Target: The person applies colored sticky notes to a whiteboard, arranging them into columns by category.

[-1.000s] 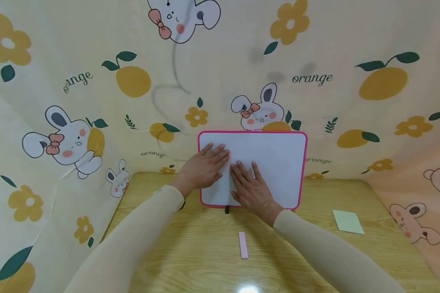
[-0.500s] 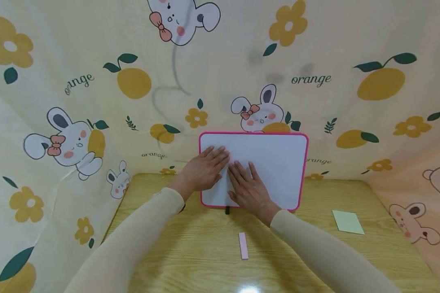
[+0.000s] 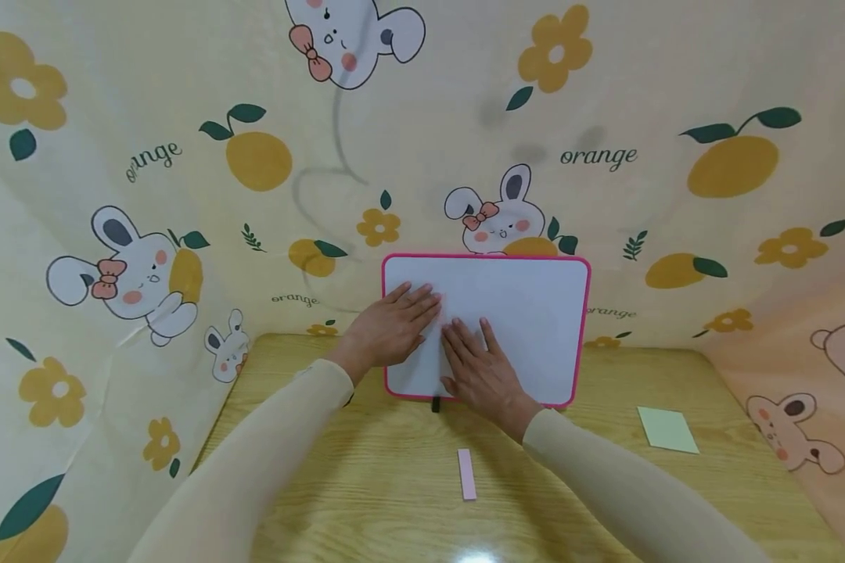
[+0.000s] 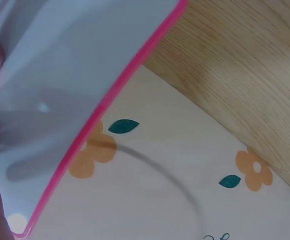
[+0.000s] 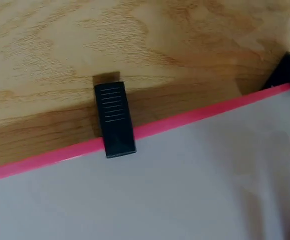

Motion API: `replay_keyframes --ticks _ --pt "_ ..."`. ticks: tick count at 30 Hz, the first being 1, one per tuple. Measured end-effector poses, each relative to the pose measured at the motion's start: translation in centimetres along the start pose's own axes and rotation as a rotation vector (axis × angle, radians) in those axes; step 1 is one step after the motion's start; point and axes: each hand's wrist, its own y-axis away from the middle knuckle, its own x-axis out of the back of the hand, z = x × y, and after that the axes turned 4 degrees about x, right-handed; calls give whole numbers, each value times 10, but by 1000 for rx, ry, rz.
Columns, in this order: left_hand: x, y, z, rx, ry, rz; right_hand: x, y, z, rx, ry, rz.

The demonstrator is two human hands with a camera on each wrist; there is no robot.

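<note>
A whiteboard (image 3: 528,313) with a pink frame stands on the table against the patterned backdrop. My left hand (image 3: 394,324) lies flat on its left part, fingers straight and pointing right. Just right of it, my right hand (image 3: 484,371) rests on the board with extended fingers pointing up and left. A faint pinkish patch shows between the two hands' fingertips; what it is, I cannot tell. The left wrist view catches fingers at its left edge, on the whiteboard (image 4: 50,75). A black clip-like foot (image 5: 116,122) grips the board's lower edge in the right wrist view.
A narrow pink paper strip (image 3: 467,475) lies on the wooden table (image 3: 366,500) in front of the board. To the right is a pale green square paper (image 3: 667,429). Patterned cloth (image 3: 422,141) encloses the table at the back and both sides.
My right hand has slid slightly left, then a little down on the whiteboard. The left hand has stayed nearly in place. The papers on the table have not moved.
</note>
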Motion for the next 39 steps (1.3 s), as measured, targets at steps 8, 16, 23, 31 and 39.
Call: replay_keyframes --ticks 8,16,23,31,39 --pt "-3 2 -1 -5 34 26 8 -10 3 -32 -24 42" --pt "6 -6 2 -15 -1 20 1 -4 3 -24 0 -19" --pt "11 -12 4 -19 7 16 2 -2 1 -21 -9 -11" --pt "-2 -1 5 -34 43 -26 1 2 -2 0 16 -42" --pt "-15 8 16 -28 85 13 -2 7 -5 8 21 -30"
